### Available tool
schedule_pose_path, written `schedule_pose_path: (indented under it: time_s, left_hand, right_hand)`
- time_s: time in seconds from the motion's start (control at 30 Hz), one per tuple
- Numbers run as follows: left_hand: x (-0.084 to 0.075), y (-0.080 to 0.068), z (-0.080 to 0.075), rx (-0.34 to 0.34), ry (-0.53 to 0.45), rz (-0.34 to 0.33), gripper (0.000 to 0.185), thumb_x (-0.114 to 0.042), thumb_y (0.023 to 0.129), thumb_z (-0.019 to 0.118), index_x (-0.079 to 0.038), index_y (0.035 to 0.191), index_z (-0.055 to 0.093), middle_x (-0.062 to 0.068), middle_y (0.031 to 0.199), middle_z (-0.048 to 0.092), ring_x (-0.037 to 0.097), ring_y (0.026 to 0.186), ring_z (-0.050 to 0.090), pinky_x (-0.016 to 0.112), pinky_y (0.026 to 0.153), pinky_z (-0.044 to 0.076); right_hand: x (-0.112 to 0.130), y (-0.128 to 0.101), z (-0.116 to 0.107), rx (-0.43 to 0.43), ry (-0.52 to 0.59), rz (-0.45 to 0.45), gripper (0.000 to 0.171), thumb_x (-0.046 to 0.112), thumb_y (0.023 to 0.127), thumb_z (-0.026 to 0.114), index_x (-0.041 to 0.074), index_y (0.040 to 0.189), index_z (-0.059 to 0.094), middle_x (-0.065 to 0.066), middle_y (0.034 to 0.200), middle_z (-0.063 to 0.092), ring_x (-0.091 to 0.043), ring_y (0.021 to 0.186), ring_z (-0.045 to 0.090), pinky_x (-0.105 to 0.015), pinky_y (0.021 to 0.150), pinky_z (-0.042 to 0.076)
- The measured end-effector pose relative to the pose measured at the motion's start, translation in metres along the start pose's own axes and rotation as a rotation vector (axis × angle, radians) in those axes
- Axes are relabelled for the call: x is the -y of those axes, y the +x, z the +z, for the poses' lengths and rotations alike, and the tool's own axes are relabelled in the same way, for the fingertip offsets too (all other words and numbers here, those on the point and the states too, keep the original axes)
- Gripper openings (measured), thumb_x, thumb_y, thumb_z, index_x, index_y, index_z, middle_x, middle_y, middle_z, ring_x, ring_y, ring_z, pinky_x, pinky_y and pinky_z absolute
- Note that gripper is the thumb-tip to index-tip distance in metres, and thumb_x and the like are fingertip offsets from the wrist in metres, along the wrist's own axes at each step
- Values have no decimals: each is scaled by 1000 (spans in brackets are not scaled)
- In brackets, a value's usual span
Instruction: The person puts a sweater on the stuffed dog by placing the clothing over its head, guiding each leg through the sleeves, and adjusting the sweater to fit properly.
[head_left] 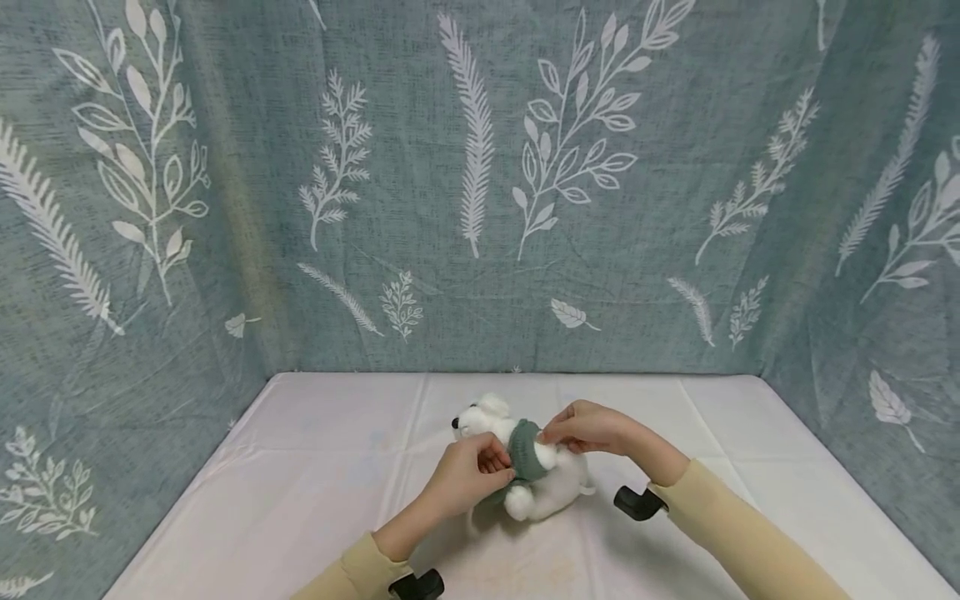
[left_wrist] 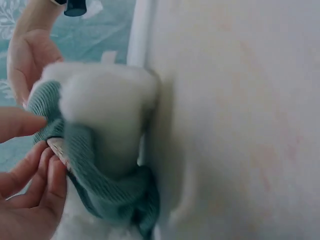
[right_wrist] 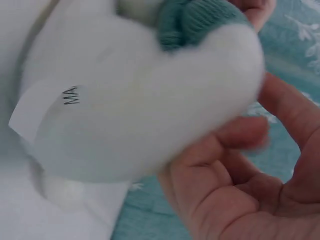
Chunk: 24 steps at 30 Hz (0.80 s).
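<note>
The small white plush toy dog (head_left: 536,475) is lying on its side near the middle of the white tablecloth-covered table (head_left: 315,467), head pointing toward the leaf-printed teal curtain (head_left: 480,183). The left hand (head_left: 468,475) is pinching the near edge of the ribbed teal knitted sweater (head_left: 525,450) bunched around the dog's body; the right hand (head_left: 588,429) is grasping the sweater's far edge and the plush beneath. Judgement: working both edges evenly, and steadying the dog, should keep the knit from snagging on the paws.
</note>
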<state>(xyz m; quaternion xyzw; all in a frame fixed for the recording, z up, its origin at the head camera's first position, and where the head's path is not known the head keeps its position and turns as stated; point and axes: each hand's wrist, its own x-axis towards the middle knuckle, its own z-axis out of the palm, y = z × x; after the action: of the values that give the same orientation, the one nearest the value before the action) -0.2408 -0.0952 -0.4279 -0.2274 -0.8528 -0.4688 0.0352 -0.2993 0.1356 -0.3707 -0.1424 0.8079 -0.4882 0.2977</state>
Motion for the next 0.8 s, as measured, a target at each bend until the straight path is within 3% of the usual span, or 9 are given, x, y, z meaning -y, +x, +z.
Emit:
schedule_pose_path:
  time_s: [0.2, 0.33, 0.47, 0.63, 0.8]
  left_hand:
    - [-12, 4, 3, -59, -88, -17, 15, -22, 85, 70, -11, 95, 67, 0, 84, 67, 9, 75, 62, 22, 64, 52]
    - [-17, 7, 8, -107, -106, -25, 15, -17, 84, 72, -7, 93, 67, 4, 85, 67, 12, 76, 64, 20, 65, 52]
    - [-21, 10, 14, -152, -123, -57, 14, -15, 83, 73, -6, 92, 67, 5, 85, 68, 14, 78, 65, 19, 67, 52]
    - [-21, 11, 20, -175, -160, -101, 13, -11, 81, 73, -6, 91, 66, 5, 84, 67, 14, 77, 64, 21, 65, 52]
    - [-18, 10, 24, -181, -166, -86, 11, -7, 80, 72, -5, 89, 65, 5, 80, 65, 12, 73, 62, 21, 63, 52]
  right_hand:
    - [8, -10, 7, -70, -150, -52, 30, 18, 85, 69, -3, 106, 68, 0, 91, 66, -8, 73, 56, -26, 71, 50]
    - [9, -11, 13, -142, -199, -45, 39, 19, 82, 72, -3, 113, 65, -9, 109, 68, -16, 91, 64, -34, 81, 54]
    - [8, -10, 19, -196, -207, -32, 46, 19, 81, 74, -5, 118, 61, -11, 113, 66, -18, 96, 64, -36, 81, 54]
    - [5, -7, 23, -225, -204, -31, 43, 17, 81, 74, -5, 116, 61, -9, 108, 65, -15, 92, 62, -35, 79, 53]
    - [3, -5, 25, -221, -196, -16, 45, 16, 81, 73, -6, 118, 60, -11, 113, 64, -22, 101, 63, -39, 86, 52]
